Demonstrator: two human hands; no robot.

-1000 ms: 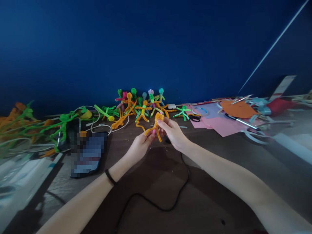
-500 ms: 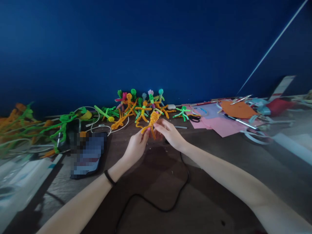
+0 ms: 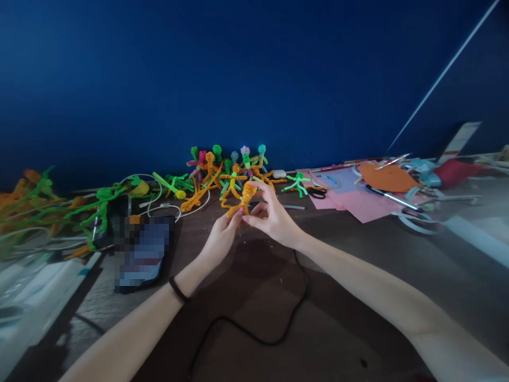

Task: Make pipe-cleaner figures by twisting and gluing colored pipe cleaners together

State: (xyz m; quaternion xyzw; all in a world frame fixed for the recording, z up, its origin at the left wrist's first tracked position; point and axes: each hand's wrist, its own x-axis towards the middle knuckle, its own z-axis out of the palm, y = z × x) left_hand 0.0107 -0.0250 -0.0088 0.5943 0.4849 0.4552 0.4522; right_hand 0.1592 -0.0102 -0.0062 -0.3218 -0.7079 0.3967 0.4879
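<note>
An orange pipe-cleaner figure [image 3: 247, 195] with a coiled body is held between my two hands, above the dark table. My left hand [image 3: 223, 233] pinches its lower end, where the orange legs stick out. My right hand [image 3: 274, 215] grips it from the right, its index finger by the coiled top and its thumb at the lower part. Just behind stand several finished-looking pipe-cleaner figures [image 3: 210, 164] in green, orange, pink and blue, leaning near the blue wall. A small green figure [image 3: 299, 183] lies to the right of them.
A phone [image 3: 145, 254] lies left, beside white cables [image 3: 161, 185] and loose green and orange pipe cleaners [image 3: 105, 199]. Black-handled scissors [image 3: 318, 193], pink paper [image 3: 363, 207], orange paper [image 3: 387, 178] and a pen [image 3: 393, 199] lie right. A black cable [image 3: 274, 344] curves across the front.
My right hand has opened its grip wider, its index finger rising to the figure's top and its thumb dropping to the lower end. The figure has shifted slightly left; my left hand stays nearly still.
</note>
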